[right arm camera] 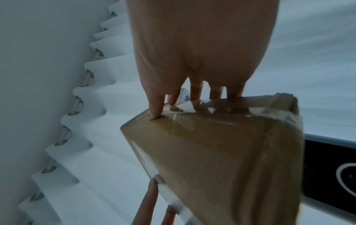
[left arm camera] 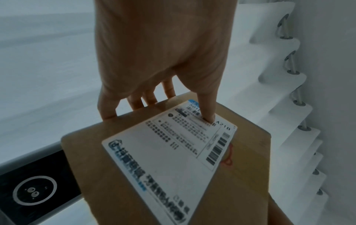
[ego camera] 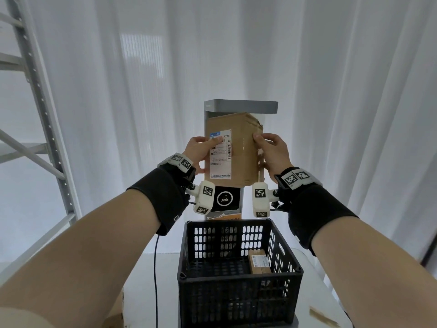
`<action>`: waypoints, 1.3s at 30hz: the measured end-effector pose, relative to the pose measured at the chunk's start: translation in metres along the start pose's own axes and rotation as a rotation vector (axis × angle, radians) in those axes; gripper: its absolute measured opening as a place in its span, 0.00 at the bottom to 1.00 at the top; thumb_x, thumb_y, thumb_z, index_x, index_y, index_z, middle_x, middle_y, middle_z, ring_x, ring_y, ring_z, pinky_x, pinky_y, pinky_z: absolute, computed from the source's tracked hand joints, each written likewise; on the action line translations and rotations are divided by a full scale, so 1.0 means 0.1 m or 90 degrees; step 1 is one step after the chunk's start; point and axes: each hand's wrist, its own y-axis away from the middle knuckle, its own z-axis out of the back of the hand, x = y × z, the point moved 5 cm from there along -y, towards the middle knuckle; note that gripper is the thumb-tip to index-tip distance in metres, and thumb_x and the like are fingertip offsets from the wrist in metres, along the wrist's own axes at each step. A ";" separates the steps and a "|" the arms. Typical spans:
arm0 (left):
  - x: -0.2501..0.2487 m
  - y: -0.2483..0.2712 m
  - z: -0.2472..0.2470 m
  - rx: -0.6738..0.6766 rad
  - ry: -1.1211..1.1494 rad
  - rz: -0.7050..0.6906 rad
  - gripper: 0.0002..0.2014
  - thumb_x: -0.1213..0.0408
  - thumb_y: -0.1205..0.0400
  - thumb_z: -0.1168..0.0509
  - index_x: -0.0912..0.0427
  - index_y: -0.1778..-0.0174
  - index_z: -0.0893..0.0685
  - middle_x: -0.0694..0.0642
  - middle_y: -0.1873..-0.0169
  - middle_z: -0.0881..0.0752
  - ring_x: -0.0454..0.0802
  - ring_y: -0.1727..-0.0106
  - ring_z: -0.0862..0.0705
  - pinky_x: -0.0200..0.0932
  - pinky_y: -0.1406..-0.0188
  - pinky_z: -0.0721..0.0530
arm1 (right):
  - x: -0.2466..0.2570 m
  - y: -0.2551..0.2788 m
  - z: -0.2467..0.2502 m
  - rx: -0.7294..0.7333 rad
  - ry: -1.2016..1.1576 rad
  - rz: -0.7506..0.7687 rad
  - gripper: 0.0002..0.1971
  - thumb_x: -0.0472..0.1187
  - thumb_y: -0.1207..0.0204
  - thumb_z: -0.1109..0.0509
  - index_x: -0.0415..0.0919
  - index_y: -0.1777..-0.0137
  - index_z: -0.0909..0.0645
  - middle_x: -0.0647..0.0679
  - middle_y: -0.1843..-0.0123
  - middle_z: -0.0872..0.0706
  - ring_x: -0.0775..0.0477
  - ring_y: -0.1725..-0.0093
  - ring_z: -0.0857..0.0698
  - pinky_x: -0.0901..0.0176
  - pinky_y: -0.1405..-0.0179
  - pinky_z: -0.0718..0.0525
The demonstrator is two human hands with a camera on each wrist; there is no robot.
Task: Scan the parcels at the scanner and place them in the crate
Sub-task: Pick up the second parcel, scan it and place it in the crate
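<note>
Parcel (ego camera: 238,150) upright under scanner (ego camera: 241,107) hood, long axis vertical | left hand (ego camera: 197,153) and right hand (ego camera: 272,152) each clamp a side edge, thumbs on front | crate (ego camera: 238,278) directly below, equally near both hands

Parcel-sorting stn: scanner (ego camera: 236,152), racking (ego camera: 40,110), crate (ego camera: 238,273)

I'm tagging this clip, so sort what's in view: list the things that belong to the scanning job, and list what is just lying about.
Part of the job:
- cardboard parcel, held up by left hand and right hand
- scanner behind it
- black crate
- small parcel already in the crate

Just lying about:
- metal shelving frame
- black cable
- white curtain
</note>
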 end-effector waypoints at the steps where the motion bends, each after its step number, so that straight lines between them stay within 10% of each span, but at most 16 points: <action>1: 0.01 -0.01 0.00 -0.007 0.003 -0.002 0.33 0.57 0.24 0.21 0.54 0.26 0.29 0.54 0.52 0.11 0.53 0.45 0.13 0.66 0.44 0.15 | 0.01 0.00 0.00 -0.011 0.014 0.007 0.15 0.53 0.26 0.25 0.48 0.43 0.20 0.48 0.44 0.13 0.50 0.62 0.17 0.59 0.69 0.19; 6: 0.01 -0.03 0.01 -0.021 0.013 -0.017 0.23 0.64 0.19 0.26 0.50 0.29 0.25 0.52 0.55 0.11 0.50 0.50 0.14 0.63 0.39 0.18 | -0.08 -0.06 0.08 -0.098 0.108 0.016 0.08 0.53 0.23 0.30 0.54 0.48 0.15 0.52 0.41 0.11 0.45 0.39 0.14 0.48 0.35 0.18; 11: -0.03 0.02 -0.03 -0.013 -0.007 -0.033 0.12 0.64 0.17 0.30 0.47 0.40 0.17 0.50 0.51 0.10 0.50 0.46 0.14 0.56 0.43 0.17 | -0.17 -0.02 0.10 -0.076 0.023 -0.072 0.11 0.47 0.18 0.36 0.48 0.41 0.18 0.46 0.48 0.09 0.44 0.59 0.13 0.51 0.56 0.13; 18: -0.01 0.05 -0.05 0.007 0.007 -0.016 0.11 0.61 0.18 0.30 0.48 0.40 0.13 0.49 0.47 0.10 0.50 0.44 0.13 0.57 0.38 0.15 | -0.17 -0.01 0.06 -0.102 0.030 -0.096 0.17 0.50 0.21 0.42 0.47 0.37 0.19 0.46 0.41 0.11 0.39 0.38 0.13 0.42 0.39 0.15; 39: 0.69 -0.02 0.18 0.053 -0.006 0.049 0.14 0.63 0.17 0.32 0.46 0.37 0.16 0.48 0.49 0.10 0.51 0.45 0.13 0.57 0.38 0.16 | -0.91 0.21 0.04 -0.148 0.045 -0.194 0.22 0.51 0.29 0.41 0.46 0.38 0.17 0.46 0.42 0.10 0.38 0.41 0.11 0.41 0.43 0.15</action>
